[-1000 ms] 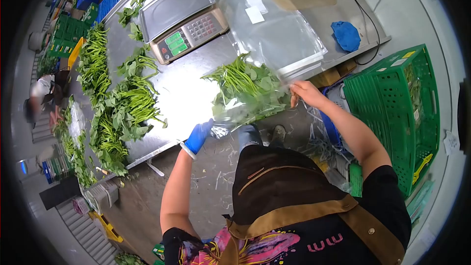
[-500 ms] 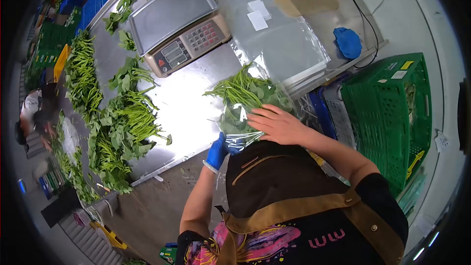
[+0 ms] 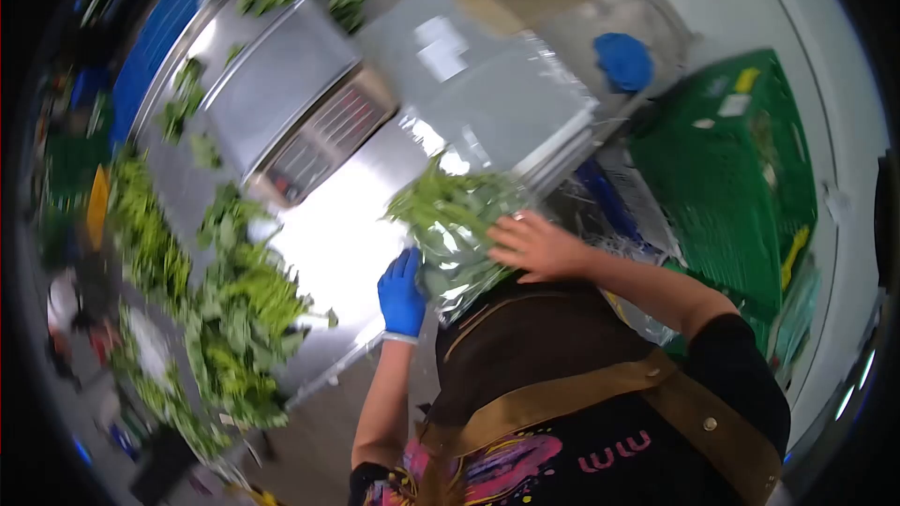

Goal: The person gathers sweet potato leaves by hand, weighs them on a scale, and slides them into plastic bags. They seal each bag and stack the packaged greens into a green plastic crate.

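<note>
A clear plastic bag [image 3: 452,286] of leafy green stems [image 3: 455,201] lies at the table's near edge, against my apron. The stem ends point up and left, at the bag's far end. Bare, with fingers stretched and slightly spread, my right hand [image 3: 536,245] rests flat on the bag's right side. My left hand [image 3: 402,295] wears a blue glove and stands along the bag's left edge, its fingers extended upward. Motion blurs the view a little.
A weighing scale [image 3: 286,98] stands on the metal table beyond the bag. Flat plastic bags [image 3: 511,98] lie stacked to its right, near a crumpled blue glove [image 3: 623,62]. Bunches of greens [image 3: 239,319] line the left side. A green crate [image 3: 712,187] stands at right.
My left hand has let go of the bag's near edge and moved up along its left side, fingers straightened. My right hand stays on the bag. The whole view has shifted and turned.
</note>
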